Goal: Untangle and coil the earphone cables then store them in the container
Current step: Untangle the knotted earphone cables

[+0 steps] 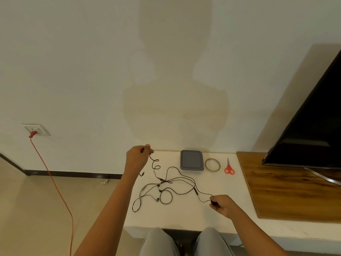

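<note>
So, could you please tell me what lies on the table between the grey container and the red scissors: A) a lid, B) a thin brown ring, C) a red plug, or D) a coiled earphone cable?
B: a thin brown ring lies flat between the grey container and the red scissors.

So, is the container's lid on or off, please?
On: the grey lid sits flat over the container, hiding its inside.

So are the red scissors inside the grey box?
No, the red scissors lie on the white table, right of the lidded grey box.
</note>
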